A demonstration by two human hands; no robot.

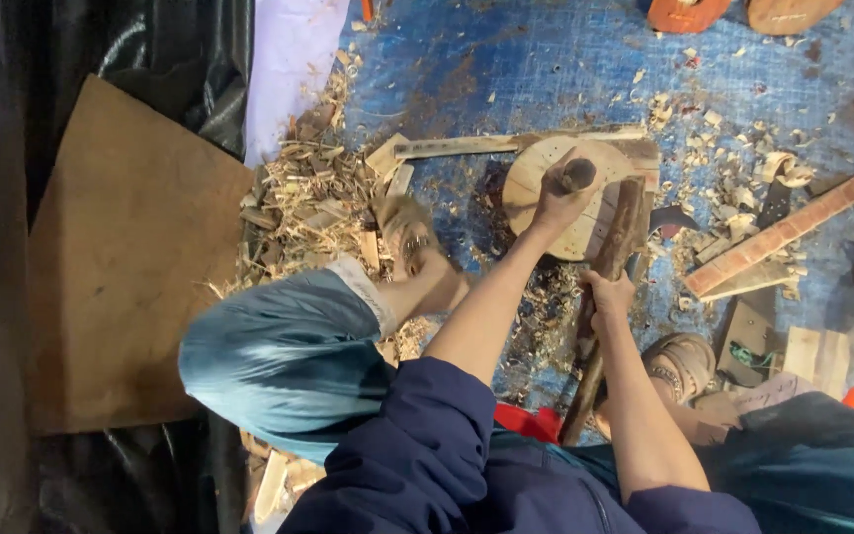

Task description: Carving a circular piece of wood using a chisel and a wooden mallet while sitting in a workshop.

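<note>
Blue tarp [565, 59], stick [613, 252] in right hand [609, 297]

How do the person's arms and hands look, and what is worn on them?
Both arms wear dark navy blue sleeves pushed up above the elbow, leaving the forearms bare. The left hand and the right hand are bare, with no gloves, watch or rings visible.

A rough, bark-brown wooden stick [613, 259] runs slantwise from my lap up onto a pale round wooden block [557, 206], its top end resting on the block's right edge. In my left hand [557, 193] a short dark tool handle [576, 175] stands over the block's middle; my right hand [609, 295] wraps the stick's midsection.
</note>
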